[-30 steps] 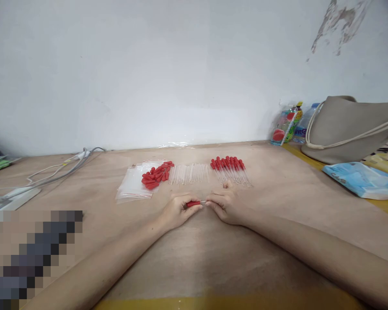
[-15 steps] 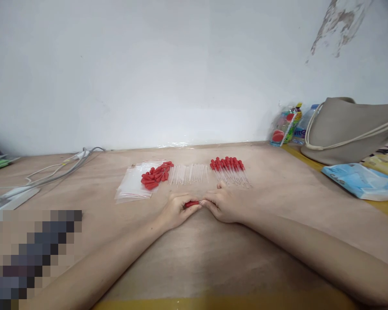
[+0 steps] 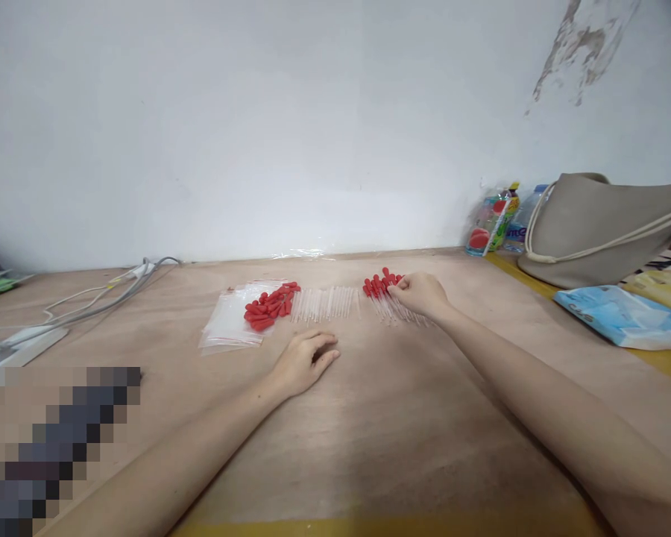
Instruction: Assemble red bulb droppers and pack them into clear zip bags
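While the right hand (image 3: 420,292) reaches out to the row of droppers (image 3: 378,289), thin clear tubes capped with red rubber bulbs that lie side by side on the brown wooden table (image 3: 369,432), its fingers are bunched together at the red tops. Whether they pinch one dropper or only touch the row cannot be told. The left hand (image 3: 306,363) lies palm down on the table nearer the person, fingers loosely curled, holding nothing. Just beyond it lies a row of bare clear tubes (image 3: 325,303). To their left, a heap of loose red rubber bulbs (image 3: 269,304) rests partly on a stack of clear plastic zip bags (image 3: 227,328).

Each dropper looks very light. Its tube seems stiff, thin and probably brittle, and smooth enough to roll or slip. The bulb looks soft and grippy. A hold at the bulb, or just below it, seems safest, with light pressure and no bending of the tube.
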A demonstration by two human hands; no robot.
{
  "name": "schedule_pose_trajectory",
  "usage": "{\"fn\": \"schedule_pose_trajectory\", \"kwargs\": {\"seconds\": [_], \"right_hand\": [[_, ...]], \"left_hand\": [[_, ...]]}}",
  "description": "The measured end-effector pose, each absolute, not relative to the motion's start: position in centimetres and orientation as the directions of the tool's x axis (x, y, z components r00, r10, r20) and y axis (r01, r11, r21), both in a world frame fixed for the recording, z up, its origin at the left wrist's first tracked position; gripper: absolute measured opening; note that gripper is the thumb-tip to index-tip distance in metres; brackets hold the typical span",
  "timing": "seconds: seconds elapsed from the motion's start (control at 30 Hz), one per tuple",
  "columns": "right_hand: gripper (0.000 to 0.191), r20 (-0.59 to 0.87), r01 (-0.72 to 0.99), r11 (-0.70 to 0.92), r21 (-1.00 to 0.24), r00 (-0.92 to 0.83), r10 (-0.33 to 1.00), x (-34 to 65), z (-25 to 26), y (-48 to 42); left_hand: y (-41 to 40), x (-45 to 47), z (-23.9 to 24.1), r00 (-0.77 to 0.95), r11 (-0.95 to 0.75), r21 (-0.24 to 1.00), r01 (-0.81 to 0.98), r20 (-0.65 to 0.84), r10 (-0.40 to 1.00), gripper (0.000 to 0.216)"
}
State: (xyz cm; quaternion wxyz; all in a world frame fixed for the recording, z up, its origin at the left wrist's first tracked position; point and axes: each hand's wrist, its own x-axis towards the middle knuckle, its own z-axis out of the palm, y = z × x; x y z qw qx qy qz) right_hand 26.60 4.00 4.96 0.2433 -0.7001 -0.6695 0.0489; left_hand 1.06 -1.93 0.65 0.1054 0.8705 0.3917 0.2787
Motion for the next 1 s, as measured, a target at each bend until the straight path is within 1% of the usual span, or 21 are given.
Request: {"fn": "schedule_pose_trajectory", "kwargs": {"seconds": [0.07, 0.17, 0.33, 0.47, 0.53, 0.6, 0.7, 0.83, 0.9, 0.93, 1.0], "right_hand": [[0.031, 0.248, 0.913, -0.079, -0.401, 0.191, 0.950, 26.6, 4.4, 5.4], [0.029, 0.252, 0.921, -0.110, -0.373, 0.215, 0.943, 26.2, 3.4, 6.5], [0.031, 0.295, 0.944, -0.087, -0.317, 0.185, 0.938, 25.9, 2.7, 6.3], [0.032, 0.359, 0.960, 0.036, -0.278, 0.069, 0.931, 24.3, 2.8, 5.5], [0.032, 0.346, 0.965, 0.072, -0.251, 0.020, 0.938, 22.8, 2.7, 5.3], [0.029, 0.306, 0.974, 0.066, -0.216, 0.004, 0.952, 21.4, 2.7, 5.5], [0.026, 0.247, 0.982, 0.022, -0.189, 0.026, 0.969, 19.8, 2.5, 6.0], [0.024, 0.218, 0.983, -0.023, -0.184, 0.063, 0.974, 19.0, 2.2, 6.9], [0.022, 0.221, 0.984, -0.026, -0.174, 0.065, 0.973, 18.8, 2.0, 7.1], [0.022, 0.228, 0.986, -0.020, -0.168, 0.059, 0.972, 18.8, 1.9, 7.1], [0.021, 0.254, 0.988, -0.001, -0.156, 0.041, 0.966, 18.7, 1.7, 6.8]], "left_hand": [[-1.9, 1.1, 0.6, 0.535, -0.668, 0.403, 0.626, 0.402, 0.743, 0.021], [-1.9, 1.0, 0.5, 0.539, -0.671, 0.404, 0.622, 0.401, 0.741, 0.023], [-1.8, 1.0, 0.5, 0.543, -0.677, 0.400, 0.618, 0.405, 0.736, 0.022], [-1.7, 1.1, 0.5, 0.548, -0.686, 0.397, 0.610, 0.414, 0.727, 0.022], [-1.7, 1.1, 0.5, 0.548, -0.689, 0.395, 0.607, 0.420, 0.723, 0.022], [-1.7, 1.1, 0.5, 0.549, -0.688, 0.394, 0.609, 0.416, 0.725, 0.022], [-1.8, 1.1, 0.5, 0.553, -0.688, 0.398, 0.607, 0.410, 0.726, 0.022], [-1.9, 1.1, 0.5, 0.554, -0.702, 0.394, 0.593, 0.434, 0.711, 0.020], [-1.8, 1.0, 0.7, 0.523, -0.687, 0.331, 0.647, 0.463, 0.715, 0.017], [-1.7, 0.8, 1.0, 0.491, -0.657, 0.265, 0.706, 0.485, 0.723, 0.016], [-1.5, 0.3, 1.7, 0.414, -0.532, 0.085, 0.842, 0.530, 0.740, 0.019]]}}
